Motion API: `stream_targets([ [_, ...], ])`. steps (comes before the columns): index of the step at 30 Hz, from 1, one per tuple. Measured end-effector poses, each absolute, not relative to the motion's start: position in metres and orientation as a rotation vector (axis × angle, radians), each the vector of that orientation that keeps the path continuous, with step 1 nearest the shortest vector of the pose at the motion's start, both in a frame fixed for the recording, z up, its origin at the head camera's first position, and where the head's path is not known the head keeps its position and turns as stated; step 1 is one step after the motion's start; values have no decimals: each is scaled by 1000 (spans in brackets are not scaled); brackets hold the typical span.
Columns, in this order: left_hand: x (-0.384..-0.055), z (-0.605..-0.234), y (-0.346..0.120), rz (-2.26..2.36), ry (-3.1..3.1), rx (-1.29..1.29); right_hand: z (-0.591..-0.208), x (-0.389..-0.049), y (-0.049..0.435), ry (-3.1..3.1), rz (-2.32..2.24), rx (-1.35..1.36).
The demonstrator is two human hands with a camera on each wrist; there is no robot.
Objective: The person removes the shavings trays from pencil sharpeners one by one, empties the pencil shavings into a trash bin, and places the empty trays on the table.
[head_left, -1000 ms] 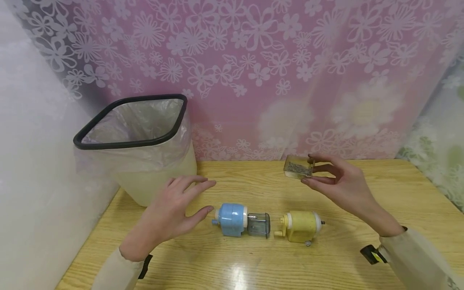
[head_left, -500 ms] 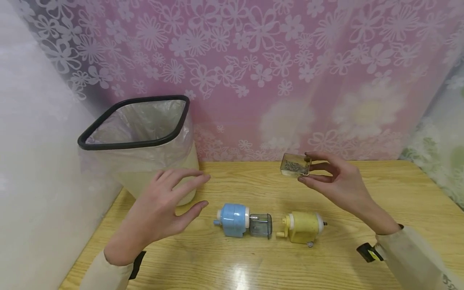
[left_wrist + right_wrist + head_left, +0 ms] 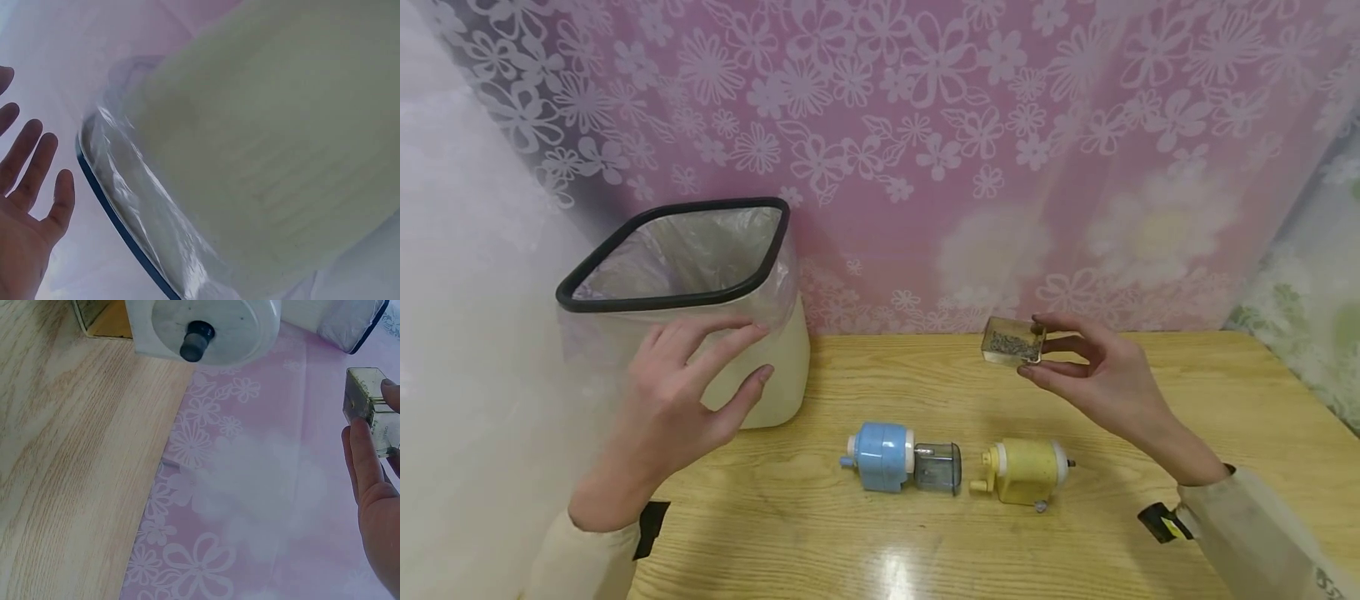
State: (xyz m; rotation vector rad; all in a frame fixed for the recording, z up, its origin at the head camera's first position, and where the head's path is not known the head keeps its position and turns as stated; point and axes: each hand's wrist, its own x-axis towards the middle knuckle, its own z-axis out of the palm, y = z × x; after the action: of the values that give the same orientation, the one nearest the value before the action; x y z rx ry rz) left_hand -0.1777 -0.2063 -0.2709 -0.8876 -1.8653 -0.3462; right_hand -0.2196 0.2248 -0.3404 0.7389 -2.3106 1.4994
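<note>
Near the far edge of the wood-grained worktop (image 3: 805, 542), right of its middle and raised above it, a small clear plastic box (image 3: 997, 358) with loose dark bits (image 3: 1011, 343) inside is pinched at its right end by the right hand (image 3: 1108, 371), thumb below and fingertips above. At the far left corner stands a tall cream plastic bin (image 3: 786, 371), its black rim (image 3: 662, 302) holding a see-through bag (image 3: 700, 254). The left hand (image 3: 672, 402), fingers spread and holding nothing, hangs in front of the bin; in the left wrist view it is apart from the rim. Between the two hands and nearer the front edge, a rounded blue plastic sharpener (image 3: 882, 457) lies with its smoky grey transparent drawer (image 3: 937, 471) sticking out to the right. Just beside that drawer, towards the right edge, sits a yellow plastic sharpener (image 3: 1028, 471) with white end rings, its crank to the left. A pink cloth with white flowers (image 3: 910, 183) hangs behind the far edge.
</note>
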Motion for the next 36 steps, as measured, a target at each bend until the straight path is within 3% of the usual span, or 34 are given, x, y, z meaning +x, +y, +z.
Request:
stream_targets([
  [15,-195,-275,-244,-396,-1913,-707,-341,-217,229,-2334,1438,695],
  [36,-220,-280,-271,-267,-1977,-700,-341,-226,233,-2376,1376,645],
])
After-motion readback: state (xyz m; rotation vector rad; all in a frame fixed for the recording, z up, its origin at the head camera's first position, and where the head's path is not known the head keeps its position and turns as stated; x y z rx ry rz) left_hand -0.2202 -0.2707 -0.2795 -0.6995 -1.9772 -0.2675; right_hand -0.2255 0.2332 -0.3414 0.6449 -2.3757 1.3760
